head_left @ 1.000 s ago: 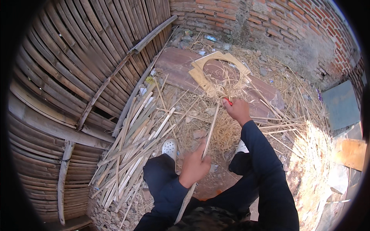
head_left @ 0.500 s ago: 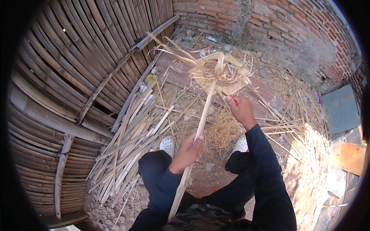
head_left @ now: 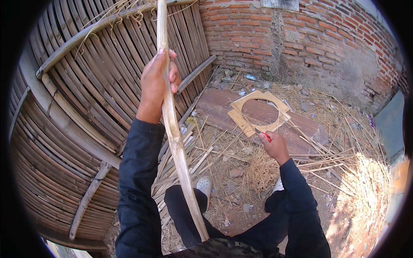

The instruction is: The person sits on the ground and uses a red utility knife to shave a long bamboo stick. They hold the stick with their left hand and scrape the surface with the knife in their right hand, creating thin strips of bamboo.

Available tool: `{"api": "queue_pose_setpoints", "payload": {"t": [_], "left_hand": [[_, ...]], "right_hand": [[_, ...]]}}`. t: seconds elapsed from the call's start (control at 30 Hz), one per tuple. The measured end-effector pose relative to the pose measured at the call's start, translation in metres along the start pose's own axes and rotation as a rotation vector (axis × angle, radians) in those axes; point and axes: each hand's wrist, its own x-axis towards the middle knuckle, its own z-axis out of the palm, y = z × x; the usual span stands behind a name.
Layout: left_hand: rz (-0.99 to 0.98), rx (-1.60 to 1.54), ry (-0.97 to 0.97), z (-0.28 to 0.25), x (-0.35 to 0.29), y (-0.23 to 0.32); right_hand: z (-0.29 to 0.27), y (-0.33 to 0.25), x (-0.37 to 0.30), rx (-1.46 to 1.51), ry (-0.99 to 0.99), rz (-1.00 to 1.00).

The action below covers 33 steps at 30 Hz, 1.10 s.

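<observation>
My left hand (head_left: 155, 84) is raised at the upper left, its fingers wrapped round a long split bamboo strip (head_left: 176, 144). The strip slants from the top edge down toward my lap. Thin curled shavings (head_left: 133, 12) hang about its far end, which runs out of view. My right hand (head_left: 276, 147) closes on a small red-handled knife (head_left: 266, 136). The knife's dark blade lies at the near edge of a pale wooden board (head_left: 247, 126) with a large round hole. Whether blade and board touch, I cannot tell.
The pale board rests over a brown plank (head_left: 219, 107) on littered ground. A heap of straw-like shavings (head_left: 260, 172) lies between my feet. Cut bamboo strips (head_left: 174, 172) pile up at left, beside a bamboo-slat wall (head_left: 112, 77). A brick wall (head_left: 241, 41) stands behind.
My left hand has swung up and to the left with the bamboo strip. Its curled shavings have left the holed board, which now shows plainly. My right hand still holds the knife.
</observation>
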Motion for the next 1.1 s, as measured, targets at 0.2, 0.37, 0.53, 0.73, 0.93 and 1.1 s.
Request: {"api": "queue_pose_setpoints", "payload": {"t": [0.2, 0.37, 0.53, 0.73, 0.93, 1.1], "left_hand": [[0.438, 0.01, 0.379, 0.04, 0.045, 0.021], [0.367, -0.339, 0.647, 0.045, 0.03, -0.054], [0.21, -0.599, 0.845, 0.079, -0.035, -0.135], [0.057, -0.77, 0.991, 0.116, -0.115, -0.189], [-0.028, -0.765, 0.927, 0.118, -0.139, -0.195], [-0.485, -0.514, 0.677, 0.122, -0.175, -0.185]], "right_hand": [[0.003, 0.007, 0.003, 0.156, 0.121, -0.021], [0.018, 0.022, 0.008, 0.908, -0.045, 0.137], [0.046, -0.004, 0.007, 1.415, -0.089, 0.454], [0.056, -0.032, 0.012, 1.455, 0.186, 0.538], [0.058, -0.025, 0.017, 1.344, 0.237, 0.555], [0.049, -0.013, 0.019, 1.342, 0.303, 0.62]]}}
